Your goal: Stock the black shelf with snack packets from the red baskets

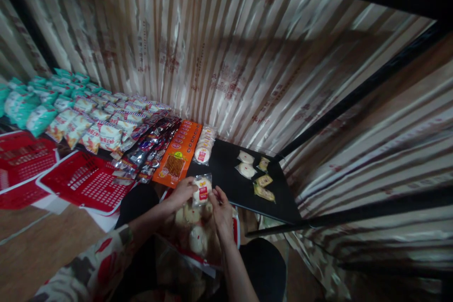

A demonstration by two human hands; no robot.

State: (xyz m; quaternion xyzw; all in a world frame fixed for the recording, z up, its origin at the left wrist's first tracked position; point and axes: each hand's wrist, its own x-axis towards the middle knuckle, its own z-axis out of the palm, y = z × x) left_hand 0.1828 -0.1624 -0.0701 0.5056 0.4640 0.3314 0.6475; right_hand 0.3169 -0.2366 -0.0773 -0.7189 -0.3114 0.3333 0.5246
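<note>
Between my two hands is a clear-wrapped round white snack packet (202, 189) with a red label, held above a red basket (236, 226). My left hand (183, 193) pinches its left edge. At its lower right edge are the closed fingers of my right hand (222, 211). Several similar round white packets (198, 239) lie in the basket below, partly hidden by my hands and forearms. Just beyond, a row of the same wrapped white packets (203, 153) stands on the black shelf (222, 160), beside an orange snack package (177, 163).
Dark shiny packets (152, 144), white snack bags (102, 134) and green bags (40, 118) fill the shelf's left side. Two white packets (246, 170) and several yellowish ones (264, 181) lie right. Red baskets (88, 181) stand left. A black post (354, 94) slants before the striped curtain (226, 56).
</note>
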